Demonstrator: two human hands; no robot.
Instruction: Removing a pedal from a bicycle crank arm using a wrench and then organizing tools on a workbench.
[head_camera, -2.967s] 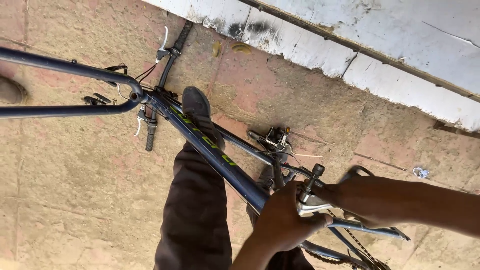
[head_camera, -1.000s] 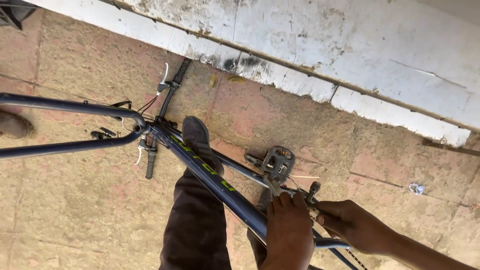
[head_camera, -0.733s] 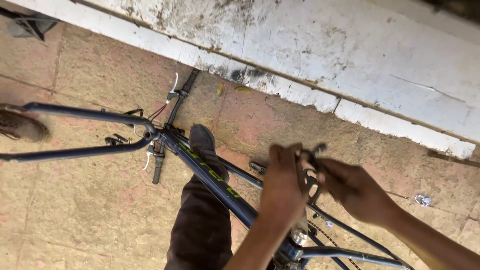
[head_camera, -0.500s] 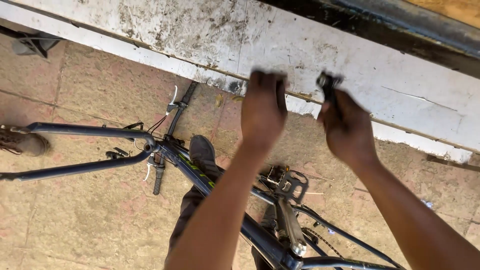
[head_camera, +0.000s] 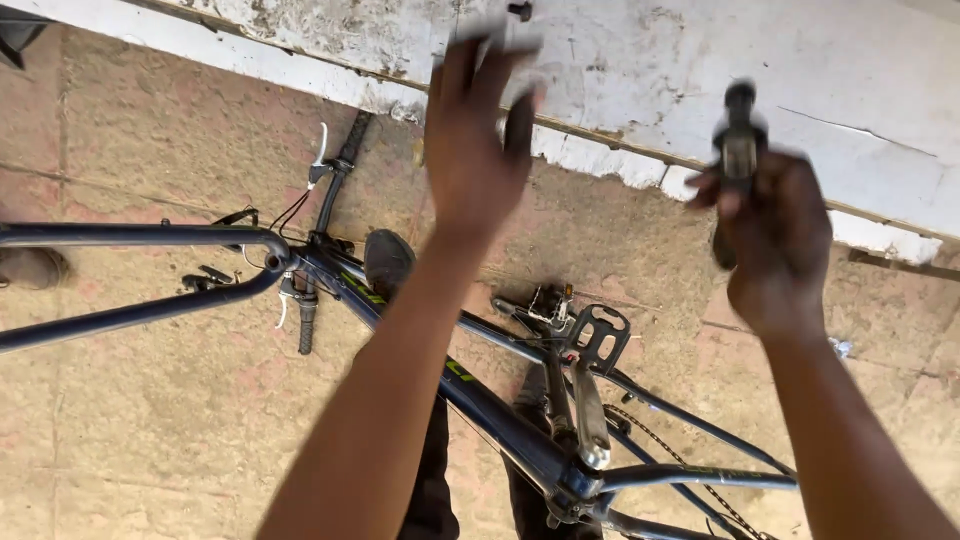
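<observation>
My right hand (head_camera: 775, 245) is closed around a dark tool (head_camera: 738, 135), raised before the white wall (head_camera: 850, 80); my left hand (head_camera: 478, 150) is spread and empty. I judge I'm between steps on the upturned bike (head_camera: 480, 400) below; next I'd need to bring the tool back down to the pedal (head_camera: 598, 335). Blur hides the tool's head.

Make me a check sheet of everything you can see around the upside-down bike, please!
Surface: worn tan stone paving.
Job's things: dark blue upside-down bicycle frame; black pedal on silver crank.
Clutter: small pale scrap on the paving.
Grip: left hand raised, fingers spread, holding nothing; right hand closed on dark blurred tool.
Cables: thin brake cables near black handlebar.
Surroundings: chipped white wall; dark shoe.
</observation>
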